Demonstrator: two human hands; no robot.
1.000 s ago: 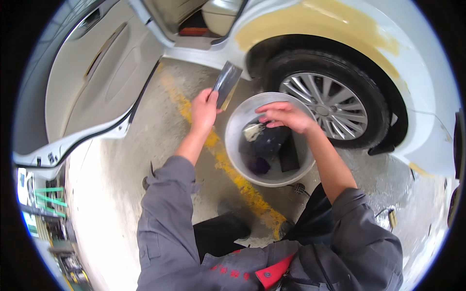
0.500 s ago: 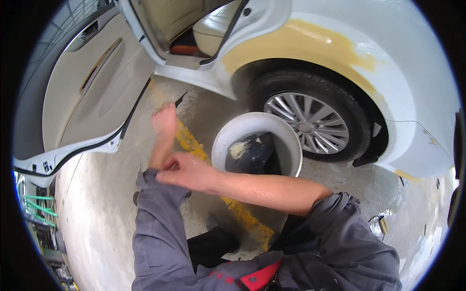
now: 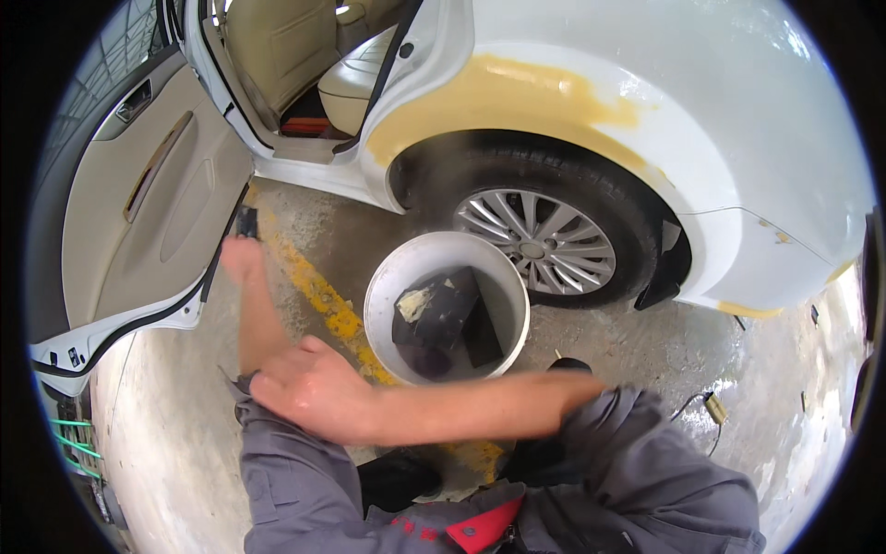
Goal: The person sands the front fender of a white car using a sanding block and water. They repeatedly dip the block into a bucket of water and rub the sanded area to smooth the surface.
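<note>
My left hand is stretched out near the open car door, closed on a small dark flat piece. My right hand reaches across to my left forearm, its fingers closed on the rolled grey sleeve. A white bucket stands in front of the wheel, holding murky liquid, a dark bundle with a pale patch, and a dark flat piece at its right.
A white car body has a yellowish patch above the rear wheel. Its rear door stands open at the left. A cord with a small fitting lies at the right on the concrete floor, which has a yellow painted line.
My right hand has left the bucket's top and crossed to my left sleeve. My left hand has moved leftward and down with the dark piece. The bucket sits lower and further left in view.
</note>
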